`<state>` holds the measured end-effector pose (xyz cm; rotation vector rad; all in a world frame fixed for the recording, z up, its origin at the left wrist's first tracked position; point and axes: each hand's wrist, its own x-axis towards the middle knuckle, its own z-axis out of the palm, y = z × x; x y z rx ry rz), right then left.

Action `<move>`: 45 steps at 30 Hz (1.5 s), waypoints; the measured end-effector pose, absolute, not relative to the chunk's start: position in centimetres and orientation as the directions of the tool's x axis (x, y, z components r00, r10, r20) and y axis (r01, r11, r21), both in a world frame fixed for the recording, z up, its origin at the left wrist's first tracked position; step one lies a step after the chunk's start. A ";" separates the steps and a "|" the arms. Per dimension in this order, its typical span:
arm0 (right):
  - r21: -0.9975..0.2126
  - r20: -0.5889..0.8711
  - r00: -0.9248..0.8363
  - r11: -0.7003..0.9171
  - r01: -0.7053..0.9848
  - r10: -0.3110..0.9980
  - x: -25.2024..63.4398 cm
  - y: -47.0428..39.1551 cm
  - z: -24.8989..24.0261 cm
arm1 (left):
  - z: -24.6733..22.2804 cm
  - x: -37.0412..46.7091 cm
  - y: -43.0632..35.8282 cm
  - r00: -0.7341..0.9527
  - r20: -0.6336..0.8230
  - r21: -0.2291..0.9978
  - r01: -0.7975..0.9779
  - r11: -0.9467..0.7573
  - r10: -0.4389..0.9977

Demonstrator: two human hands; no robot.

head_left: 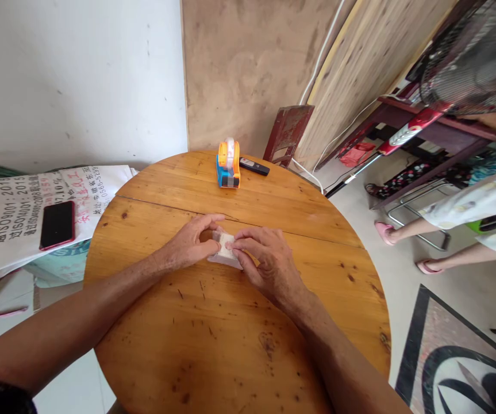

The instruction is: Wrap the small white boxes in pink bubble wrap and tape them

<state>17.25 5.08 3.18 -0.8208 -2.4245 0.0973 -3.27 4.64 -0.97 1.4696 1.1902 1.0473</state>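
Note:
A small white block-shaped packet [226, 248], with what looks like clear wrapping at its edges, is between my two hands over the round wooden table [179, 333]. My left hand [191, 241] grips its left end, thumb on the near side and fingers curled at the far side. On the other end, my right hand [269, 259] pinches with its fingertips pressed on the top and right side. Whether the packet rests on the tabletop is hard to see. Farther back stands an orange and blue tape dispenser [229, 164] with a roll on it, touched by neither hand.
Beside the dispenser lies a black remote control [254, 167]. A phone [58, 224] rests on a printed white sack [10, 213] at the left. Behind the table is a wooden chair [288, 135]. To the right are a fan [472, 63] and another person's legs [407, 230].

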 end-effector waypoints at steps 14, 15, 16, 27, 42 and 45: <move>-0.293 0.472 -0.635 0.789 0.541 0.611 17.0 4.7 3.6 | -0.7 -3.1 4.6 0.178 0.054 0.982 0.171 -0.085 0.982; -0.313 0.484 -0.622 0.786 0.534 0.615 17.1 4.8 3.7 | -0.7 -3.1 4.6 0.185 0.063 0.982 0.166 -0.094 0.981; -0.326 0.499 -0.606 0.782 0.531 0.619 17.3 4.8 3.9 | -0.7 -3.2 4.6 0.189 0.071 0.982 0.159 -0.101 0.979; -0.311 0.404 -0.690 0.800 0.513 0.600 18.6 5.2 4.6 | -0.6 -3.5 4.8 0.116 0.035 0.989 0.140 -0.051 0.993; -0.334 0.504 -0.568 0.753 0.567 0.651 17.3 4.9 2.9 | -0.7 -3.5 4.0 0.198 0.154 0.829 0.507 -0.236 0.968; -0.331 0.556 -0.522 0.748 0.575 0.647 17.5 5.0 2.9 | -0.5 -3.3 3.6 0.259 0.141 0.831 0.494 -0.256 0.956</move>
